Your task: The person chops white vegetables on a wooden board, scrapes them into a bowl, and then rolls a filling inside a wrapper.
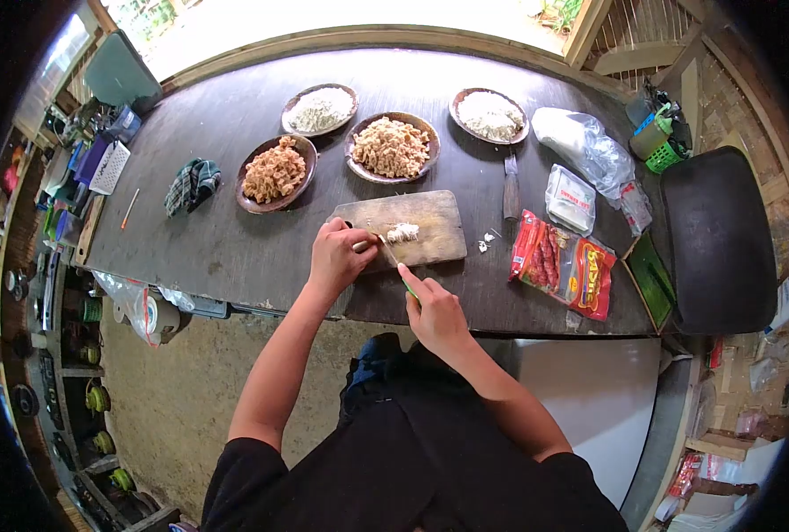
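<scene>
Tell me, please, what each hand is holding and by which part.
The right hand grips a knife by its green handle, blade over the cutting board. The left hand pins a small pale piece against the board, mostly hidden by its fingers.

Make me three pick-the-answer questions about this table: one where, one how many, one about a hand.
1. Where does the chopped white pile lie? A in a pan; B on the cutting board; C on the floor.
2. How many bowls stand on the table? A two; B six; C four.
3. What is the right hand doing? A gripping a green-handled knife; B lying open; C holding a cup.
Answers: 1 B, the pile sits on the wooden board. 2 C, two hold white food, two brown. 3 A, its fingers are closed round the handle.
</scene>
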{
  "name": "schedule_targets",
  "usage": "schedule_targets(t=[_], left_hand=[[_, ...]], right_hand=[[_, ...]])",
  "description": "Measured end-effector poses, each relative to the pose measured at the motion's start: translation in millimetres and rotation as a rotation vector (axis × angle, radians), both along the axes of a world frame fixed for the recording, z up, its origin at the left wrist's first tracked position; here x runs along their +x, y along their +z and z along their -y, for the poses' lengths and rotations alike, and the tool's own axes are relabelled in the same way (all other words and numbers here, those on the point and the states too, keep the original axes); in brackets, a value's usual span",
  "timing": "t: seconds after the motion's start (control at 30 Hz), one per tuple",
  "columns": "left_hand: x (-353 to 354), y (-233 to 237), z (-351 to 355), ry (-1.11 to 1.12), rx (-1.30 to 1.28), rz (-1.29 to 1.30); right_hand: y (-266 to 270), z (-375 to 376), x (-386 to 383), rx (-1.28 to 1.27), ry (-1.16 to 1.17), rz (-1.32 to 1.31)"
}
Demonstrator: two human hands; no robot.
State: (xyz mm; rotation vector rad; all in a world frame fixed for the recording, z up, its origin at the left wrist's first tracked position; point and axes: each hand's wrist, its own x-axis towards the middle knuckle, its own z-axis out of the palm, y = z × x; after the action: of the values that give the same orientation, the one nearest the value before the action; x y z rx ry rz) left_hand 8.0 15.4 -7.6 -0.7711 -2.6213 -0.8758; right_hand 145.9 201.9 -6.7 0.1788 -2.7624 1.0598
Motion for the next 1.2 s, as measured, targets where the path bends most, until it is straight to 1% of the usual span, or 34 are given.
schedule_targets(t=[0.13, 0.23, 0.37, 0.47, 0.53, 0.67, 0.83, 0.93, 1.03, 1.2], left_hand=[[0, -1, 0, -0.005, 0.012, 0.002], [1, 2, 0, 0.013, -0.004, -0.006], [2, 4, 2, -0.041, -0.038, -0.029], [1, 4, 1, -0.078, -0.028, -0.031], [0, 2, 1, -0.084, -0.023, -0.021], [-1, 0, 2, -0.064, -0.024, -0.017], [0, 1, 1, -0.047, -0.006, 0.001], [-1, 1, 1, -0.041, 0.001, -0.037], [0, 5, 1, -0.011, -0.034, -0.026], [1, 6, 0, 0.011, -0.041, 0.003]], right_hand=[[-2, 3, -4, 0.080, -0.009, 0.023], [-4, 3, -11, 0.078, -0.012, 0.019], [0, -2, -13, 0.079, -0.020, 0.010], [5, -6, -10, 0.021, -0.054, 0.010], [4, -6, -4, -0.018, 0.007, 0.007], [0, -1, -1, -0.024, 0.010, 0.002], [-5, 2, -7, 0.040, -0.013, 0.010], [-4, -1, -13, 0.035, -0.007, 0.009], [-4, -7, -14, 0.065, 0.002, 0.000], [4, -7, -7, 0.015, 0.006, 0.014]])
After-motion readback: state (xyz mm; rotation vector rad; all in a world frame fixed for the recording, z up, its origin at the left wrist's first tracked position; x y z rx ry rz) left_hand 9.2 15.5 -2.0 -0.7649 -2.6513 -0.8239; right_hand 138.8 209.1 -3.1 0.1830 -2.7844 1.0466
